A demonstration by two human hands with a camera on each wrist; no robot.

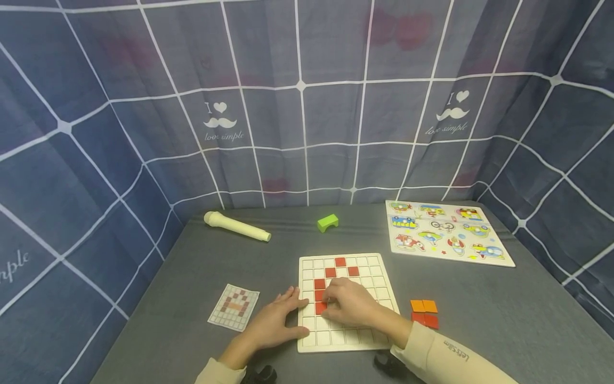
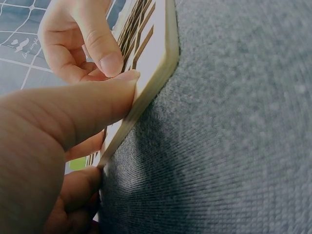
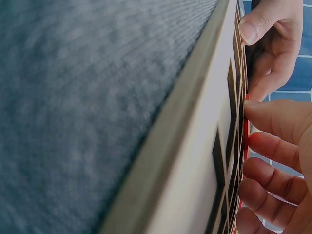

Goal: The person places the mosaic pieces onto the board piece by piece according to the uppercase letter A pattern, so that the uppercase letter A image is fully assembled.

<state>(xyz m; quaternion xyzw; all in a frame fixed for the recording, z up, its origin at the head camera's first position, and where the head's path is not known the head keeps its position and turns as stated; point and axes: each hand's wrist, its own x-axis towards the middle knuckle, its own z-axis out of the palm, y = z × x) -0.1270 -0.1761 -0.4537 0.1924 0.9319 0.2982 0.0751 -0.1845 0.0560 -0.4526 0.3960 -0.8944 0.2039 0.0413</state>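
Observation:
A pale square grid board [image 1: 345, 342] lies on the table, with several red square tiles set in its cells. My right hand [image 1: 352, 303] is over its middle, thumb and fingertips at the lowest red tile [image 1: 320, 308] of the left column. In the right wrist view, the thumb [image 3: 273, 117] and a fingertip meet that red edge. My left hand [image 1: 275, 320] rests at the board's left edge, fingers extended and spread. Its thumb [image 2: 112, 95] lies on the rim in the left wrist view. Part of the grid is hidden under the right hand.
Left of the board lies a pattern card [image 1: 234, 308]. Two orange tiles [image 1: 424, 306] and two red tiles [image 1: 425, 320] lie to the right. Behind are a cream toy microphone [image 1: 237, 226], a green arched block [image 1: 328, 223] and a vehicle picture puzzle [image 1: 448, 232]. Checked curtains enclose the table.

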